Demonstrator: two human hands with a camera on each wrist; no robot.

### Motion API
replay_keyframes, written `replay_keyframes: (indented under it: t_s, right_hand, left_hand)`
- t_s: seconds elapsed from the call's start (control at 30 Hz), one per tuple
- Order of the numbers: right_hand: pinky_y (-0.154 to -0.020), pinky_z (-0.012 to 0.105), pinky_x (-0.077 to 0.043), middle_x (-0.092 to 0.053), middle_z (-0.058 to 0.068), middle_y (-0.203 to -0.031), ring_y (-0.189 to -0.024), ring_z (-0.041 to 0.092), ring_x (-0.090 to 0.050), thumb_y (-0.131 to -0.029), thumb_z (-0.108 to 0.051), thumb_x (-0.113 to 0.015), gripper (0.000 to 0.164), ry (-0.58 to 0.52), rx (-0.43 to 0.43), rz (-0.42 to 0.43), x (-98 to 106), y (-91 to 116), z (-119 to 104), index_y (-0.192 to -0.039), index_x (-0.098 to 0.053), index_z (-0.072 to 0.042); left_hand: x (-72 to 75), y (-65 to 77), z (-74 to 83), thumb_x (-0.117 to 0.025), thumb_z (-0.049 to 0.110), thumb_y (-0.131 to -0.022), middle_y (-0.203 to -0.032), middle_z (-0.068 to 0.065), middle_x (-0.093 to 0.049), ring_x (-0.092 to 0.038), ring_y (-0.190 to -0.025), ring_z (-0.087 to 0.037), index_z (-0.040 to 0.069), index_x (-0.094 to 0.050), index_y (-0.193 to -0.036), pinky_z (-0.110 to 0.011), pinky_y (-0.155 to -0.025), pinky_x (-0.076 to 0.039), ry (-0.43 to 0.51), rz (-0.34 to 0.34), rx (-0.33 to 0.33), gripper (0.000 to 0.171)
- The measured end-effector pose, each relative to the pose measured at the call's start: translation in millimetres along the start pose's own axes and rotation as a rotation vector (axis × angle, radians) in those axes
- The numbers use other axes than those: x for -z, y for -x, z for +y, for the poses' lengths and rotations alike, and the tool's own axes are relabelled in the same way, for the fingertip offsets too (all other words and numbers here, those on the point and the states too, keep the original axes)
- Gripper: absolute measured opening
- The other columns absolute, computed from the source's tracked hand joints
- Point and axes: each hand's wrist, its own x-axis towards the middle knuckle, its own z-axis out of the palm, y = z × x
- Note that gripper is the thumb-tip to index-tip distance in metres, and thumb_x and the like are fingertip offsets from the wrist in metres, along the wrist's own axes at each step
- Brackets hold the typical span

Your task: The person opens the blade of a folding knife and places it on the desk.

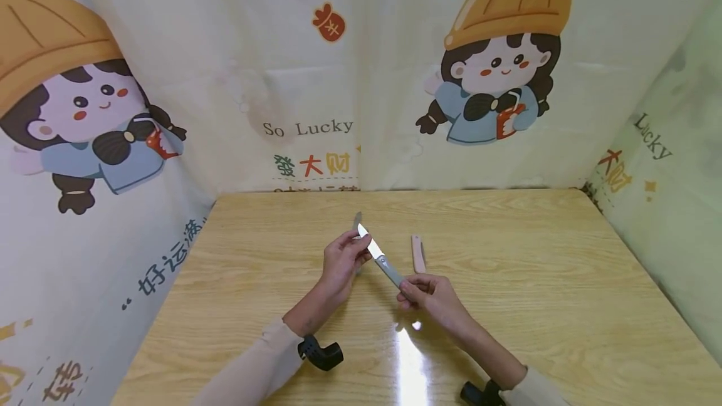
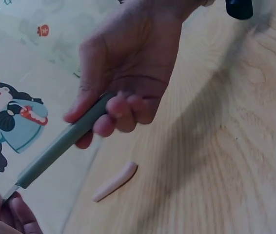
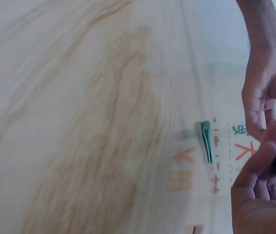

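Head view: knife (image 1: 389, 270) held above worktop (image 1: 507, 255), left hand (image 1: 341, 259) pinching blade, right hand (image 1: 431, 296) pinching handle; two-ended hold probably keeps knife steady. Pink item (image 1: 417, 254) on worktop, right of knife; green item (image 3: 207, 141) beyond knife's tip, both perhaps placed so hands have room.

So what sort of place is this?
Probably a makeshift recording booth: cartoon-printed fabric hangs along three sides of a wood-grain table, and a black camera sits at each wrist.
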Motion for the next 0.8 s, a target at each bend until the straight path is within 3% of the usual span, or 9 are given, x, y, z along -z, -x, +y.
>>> replay_keyframes:
  t_s: [0.1, 0.2, 0.4, 0.5, 0.63, 0.8]
  right_hand:
    - [-0.077, 0.032, -0.058, -0.072, 0.017, -0.091, -0.078, 0.018, -0.07, -0.102, -0.011, -0.063, 0.035, -0.026, 0.004, 0.057, -4.4, -3.8, -1.3, -0.116, -0.06, 0.021]
    - [-0.075, 0.029, -0.057, -0.072, 0.016, -0.09, -0.076, 0.016, -0.07, -0.102, -0.011, -0.063, 0.034, -0.033, 0.002, 0.09, -7.1, -4.5, -2.1, -0.116, -0.061, 0.021]
    - [-0.08, 0.035, -0.058, -0.072, 0.019, -0.095, -0.08, 0.016, -0.071, -0.103, -0.014, -0.063, 0.037, -0.029, 0.027, 0.064, -9.1, -3.1, -1.4, -0.116, -0.061, 0.02]
    - [-0.081, 0.036, -0.058, -0.072, 0.019, -0.095, -0.082, 0.017, -0.072, -0.103, -0.014, -0.063, 0.038, -0.041, 0.033, 0.064, -10.8, -3.5, -0.8, -0.118, -0.06, 0.021]
    - [-0.08, 0.033, -0.058, -0.072, 0.02, -0.098, -0.084, 0.019, -0.072, -0.103, -0.013, -0.062, 0.039, -0.059, 0.012, 0.096, -13.2, -4.9, -1.1, -0.122, -0.059, 0.02]
    - [-0.081, 0.034, -0.058, -0.071, 0.024, -0.1, -0.087, 0.024, -0.073, -0.103, -0.014, -0.063, 0.038, -0.08, -0.005, 0.133, -15.3, -8.7, -0.7, -0.122, -0.061, 0.018]
  left_hand:
    - [0.9, 0.7, -1.0, -0.068, -0.001, -0.096, -0.086, -0.006, -0.064, -0.061, -0.075, -0.015, -0.006, -0.065, -0.111, -0.025, -0.07, -0.054, 0.076, 0.026, -0.015, 0.016]
    - [0.6, 1.4, -0.7, -0.067, -0.001, -0.096, -0.085, -0.006, -0.063, -0.06, -0.075, -0.014, -0.002, -0.064, -0.11, -0.024, -0.071, -0.053, 0.088, 0.011, -0.036, 0.014]
    - [-0.8, 1.0, -0.4, -0.072, -0.001, -0.094, -0.082, -0.005, -0.064, -0.062, -0.072, -0.012, -0.007, -0.067, -0.11, -0.023, -0.067, -0.053, 0.018, 0.008, -0.136, 0.018]
    - [1.1, 2.4, -4.2, -0.075, 0.006, -0.093, -0.084, -0.005, -0.067, -0.065, -0.074, -0.013, -0.006, -0.071, -0.108, -0.024, -0.067, -0.055, -0.068, 0.023, -0.147, 0.02]
    - [4.6, 8.6, -13.9, -0.077, 0.014, -0.093, -0.089, -0.006, -0.072, -0.068, -0.08, -0.015, -0.005, -0.071, -0.11, -0.029, -0.072, -0.057, -0.18, -0.051, -0.096, 0.026]
    - [6.0, 16.8, -22.5, -0.075, 0.01, -0.094, -0.097, -0.012, -0.074, -0.07, -0.082, -0.016, -0.01, -0.068, -0.118, -0.031, -0.073, -0.058, -0.258, -0.183, -0.07, 0.032]
